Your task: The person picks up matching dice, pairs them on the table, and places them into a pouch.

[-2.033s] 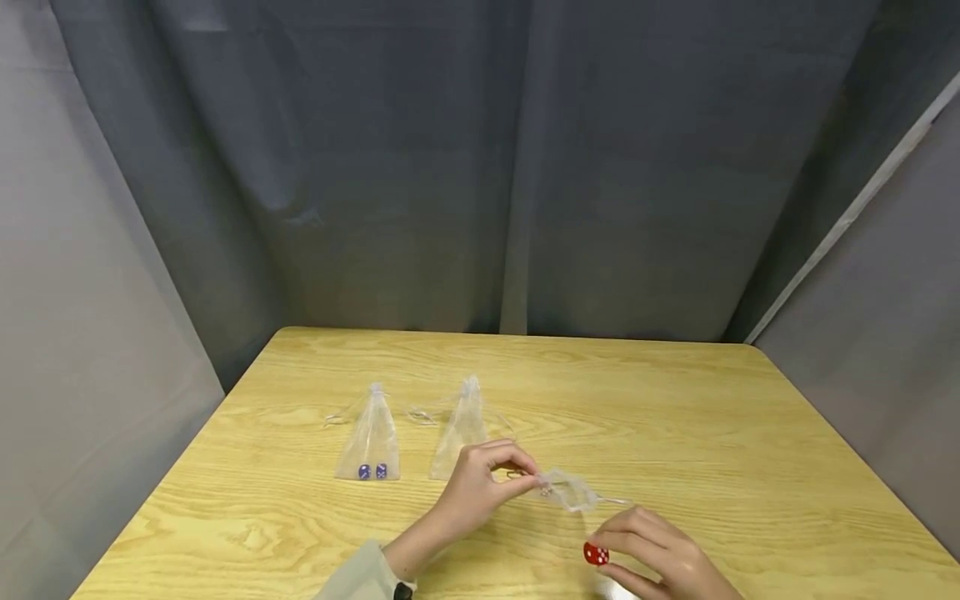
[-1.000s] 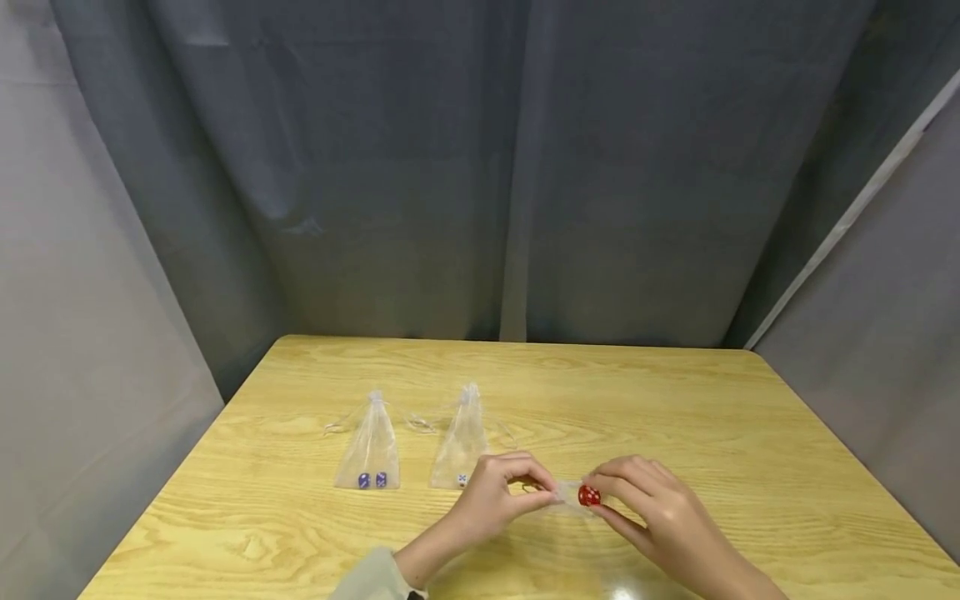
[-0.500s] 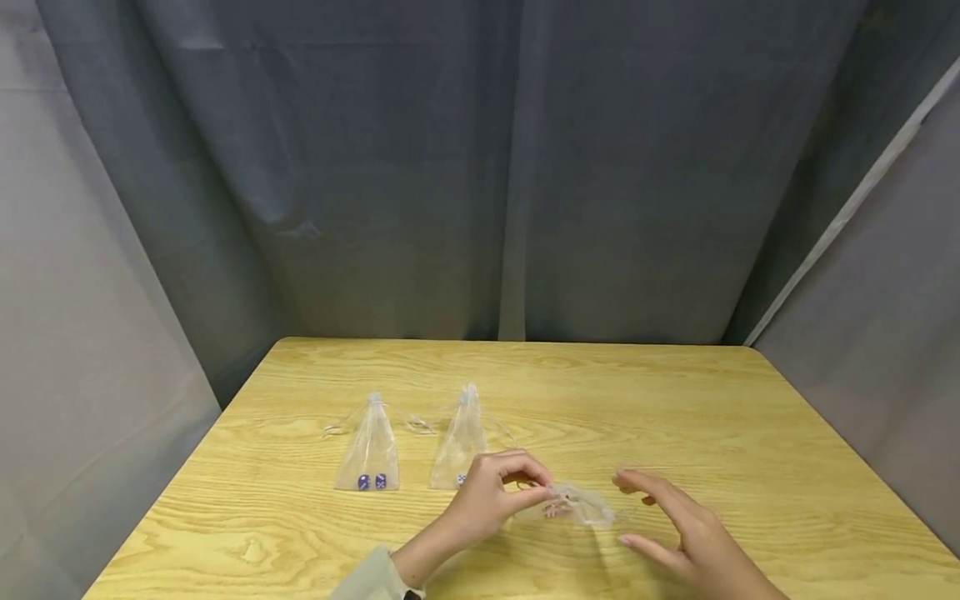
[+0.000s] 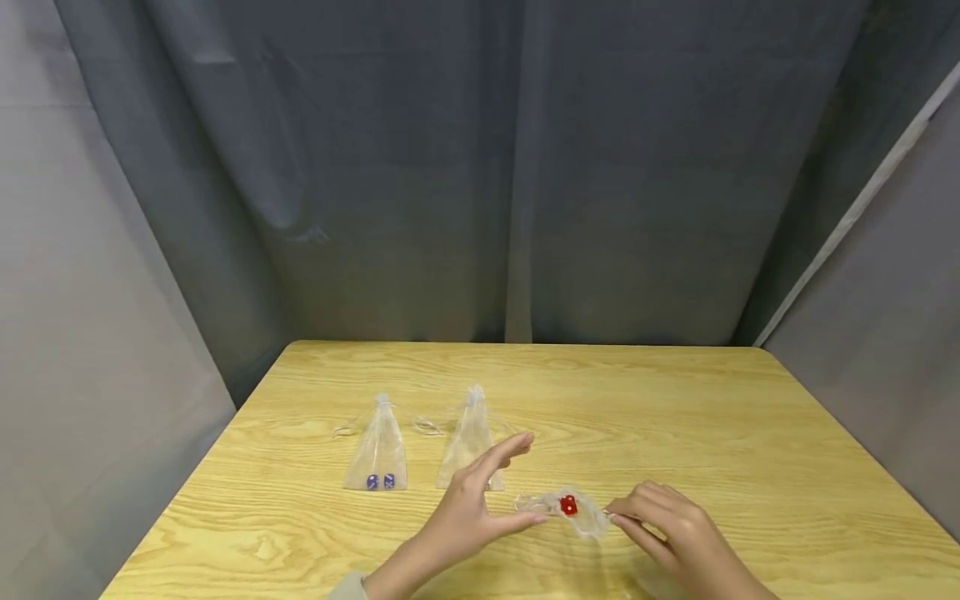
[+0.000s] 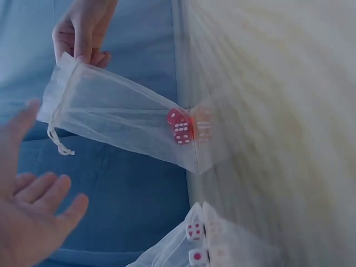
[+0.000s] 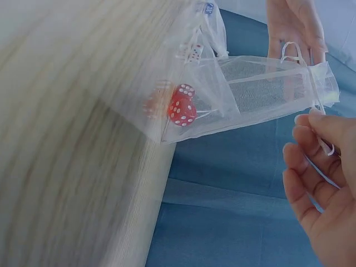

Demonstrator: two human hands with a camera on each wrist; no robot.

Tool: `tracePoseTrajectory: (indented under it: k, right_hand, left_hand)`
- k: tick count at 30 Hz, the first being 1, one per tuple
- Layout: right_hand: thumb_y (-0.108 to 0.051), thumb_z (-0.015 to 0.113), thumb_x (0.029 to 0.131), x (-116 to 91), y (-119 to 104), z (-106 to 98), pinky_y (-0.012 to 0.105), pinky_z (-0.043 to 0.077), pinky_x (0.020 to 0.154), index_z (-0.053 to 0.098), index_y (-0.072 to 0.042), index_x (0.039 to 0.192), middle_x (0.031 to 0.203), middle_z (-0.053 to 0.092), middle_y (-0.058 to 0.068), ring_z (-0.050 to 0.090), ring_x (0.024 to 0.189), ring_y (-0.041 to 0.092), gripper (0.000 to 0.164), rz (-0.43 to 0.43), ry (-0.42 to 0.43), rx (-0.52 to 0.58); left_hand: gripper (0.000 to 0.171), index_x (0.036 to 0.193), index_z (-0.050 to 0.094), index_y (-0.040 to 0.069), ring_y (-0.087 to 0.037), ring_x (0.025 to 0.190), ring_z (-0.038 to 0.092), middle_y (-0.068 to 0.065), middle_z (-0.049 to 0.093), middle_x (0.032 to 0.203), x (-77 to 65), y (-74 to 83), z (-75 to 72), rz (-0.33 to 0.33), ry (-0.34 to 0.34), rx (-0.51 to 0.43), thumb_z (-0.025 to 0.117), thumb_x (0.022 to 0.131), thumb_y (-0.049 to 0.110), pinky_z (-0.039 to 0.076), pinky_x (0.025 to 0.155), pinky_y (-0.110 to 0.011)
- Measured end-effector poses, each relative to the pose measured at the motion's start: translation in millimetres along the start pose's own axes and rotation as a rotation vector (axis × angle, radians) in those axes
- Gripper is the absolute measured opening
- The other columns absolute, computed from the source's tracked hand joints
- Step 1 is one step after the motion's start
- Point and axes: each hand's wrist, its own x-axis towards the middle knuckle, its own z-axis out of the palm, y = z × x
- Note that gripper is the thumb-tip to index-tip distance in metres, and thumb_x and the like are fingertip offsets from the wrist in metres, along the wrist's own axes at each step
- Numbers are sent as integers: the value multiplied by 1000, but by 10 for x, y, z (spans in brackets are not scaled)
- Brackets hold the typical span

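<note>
A sheer white drawstring pouch (image 5: 117,105) stands upright on the table with two red dice (image 5: 180,127) in its bottom. My right hand (image 4: 675,525) pinches the drawstring (image 6: 315,94) at the right side of the pouch's mouth. My left hand (image 4: 465,508) holds nothing; its thumb and fingers are spread apart at the left of the mouth, as the left wrist view also shows. The thumb tip overlaps the pouch's left edge in the head view. Seen from above, the red of the dice shows through the mouth.
Two more sheer pouches lie or stand farther back on the wooden table (image 4: 675,417). One pouch (image 4: 378,450) has two blue dice (image 4: 381,482); the other pouch (image 4: 467,437), partly behind my left hand, has white dice (image 5: 196,242). Dark curtains (image 4: 405,167) hang beyond the table.
My right hand brought a red die to the pouch and let it drop inside, then took hold of the drawstring. My left hand has let go of the pouch's mouth and spread its fingers.
</note>
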Motion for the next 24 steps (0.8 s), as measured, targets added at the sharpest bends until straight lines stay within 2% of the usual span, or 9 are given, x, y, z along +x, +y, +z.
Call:
tracePoseTrajectory:
  k: [3, 5, 8, 11, 13, 16, 24]
  right_hand:
    - [-4, 77, 79, 2, -4, 2, 5, 44, 67, 71, -21, 94, 83, 64, -17, 54, 74, -8, 23, 1, 3, -6]
    - [-3, 77, 79, 1, -3, 9, 5, 45, 68, 70, -21, 94, 82, 65, -15, 55, 74, -7, 24, -5, 8, -5]
    - [-2, 77, 78, 3, -4, 20, 6, 45, 68, 70, -21, 94, 81, 66, -13, 55, 74, -6, 25, -9, 17, -1]
    - [-2, 77, 78, 17, -12, 17, 5, 45, 67, 70, -21, 94, 82, 66, -15, 55, 74, -7, 26, 0, 6, 0]
    - [-1, 78, 77, 29, -16, 3, 5, 45, 66, 70, -22, 94, 82, 65, -16, 55, 74, -8, 28, 13, 1, 9]
    - [4, 77, 76, 51, -15, -31, 4, 43, 64, 70, -23, 95, 83, 64, -17, 54, 74, -8, 34, 32, 4, 29]
    - [6, 76, 75, 72, 16, -101, 2, 40, 61, 70, -25, 95, 82, 63, -18, 48, 69, -10, 38, 49, 11, 26]
  left_hand:
    - [66, 142, 48, 10, -21, 118, 63, -7, 62, 135, -60, 17, -16, 19, 1, 97, 77, 84, 25, 56, 98, -31]
    - [52, 131, 58, 5, -17, 103, 69, -8, 70, 120, -87, 17, -10, 51, -5, 170, 75, 86, 23, 58, 89, -26]
    - [26, 110, 70, 5, -6, 83, 68, -3, 75, 98, -104, 15, -2, 69, -8, 230, 72, 88, 20, 57, 78, -15]
    - [12, 96, 75, 9, 2, 74, 61, 1, 73, 85, -109, 18, -21, 64, 9, 211, 69, 90, 17, 53, 69, -7]
    - [10, 92, 76, 9, 4, 74, 60, 1, 73, 82, -108, 18, -54, 69, 19, 177, 69, 90, 16, 51, 67, -5]
    - [13, 92, 76, 8, 1, 73, 61, 0, 73, 83, -95, 5, -138, 113, 9, 155, 66, 91, 16, 51, 65, -5]
    - [16, 94, 76, 5, -3, 75, 66, -4, 74, 84, -35, -86, -428, 246, -210, 101, 62, 94, 12, 51, 67, -5]
